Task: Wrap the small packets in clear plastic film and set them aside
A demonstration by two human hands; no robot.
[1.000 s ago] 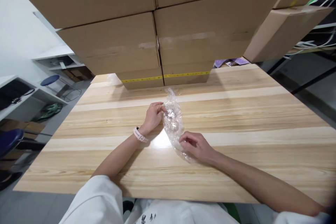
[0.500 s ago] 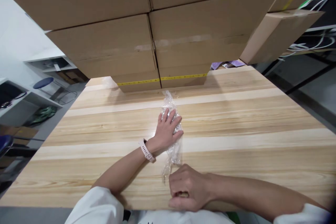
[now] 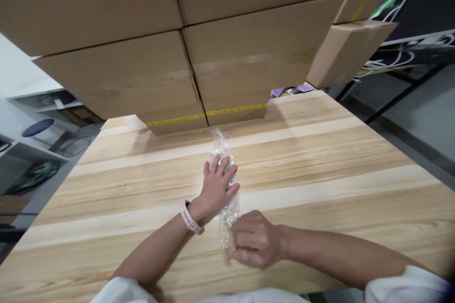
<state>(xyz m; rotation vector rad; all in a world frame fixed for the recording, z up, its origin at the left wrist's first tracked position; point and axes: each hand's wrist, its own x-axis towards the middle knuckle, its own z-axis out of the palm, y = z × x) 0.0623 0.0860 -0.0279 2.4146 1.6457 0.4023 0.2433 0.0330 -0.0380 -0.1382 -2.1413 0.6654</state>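
Observation:
A long, narrow bundle of clear bubble wrap (image 3: 230, 213) lies on the wooden table, pointing away from me. My left hand (image 3: 217, 183), with a pale pink watch strap at the wrist, rests flat on its middle with the fingers spread. Beside the near end of the wrap, my right hand (image 3: 254, 239) is curled into a fist, its finger side against or close to the plastic. Whatever it grips, if anything, is hidden by the fingers. What the wrap contains cannot be made out.
Large stacked cardboard boxes (image 3: 234, 61) form a wall at the table's far edge. A yellow measuring tape strip (image 3: 234, 110) runs along their base. Purple packets (image 3: 304, 88) lie at the back right. A blue stool (image 3: 38, 127) stands on the floor at left.
My right fist has moved forward along the near end of the wrap. My left hand stays flat on it. The whole view has shifted slightly to the right.

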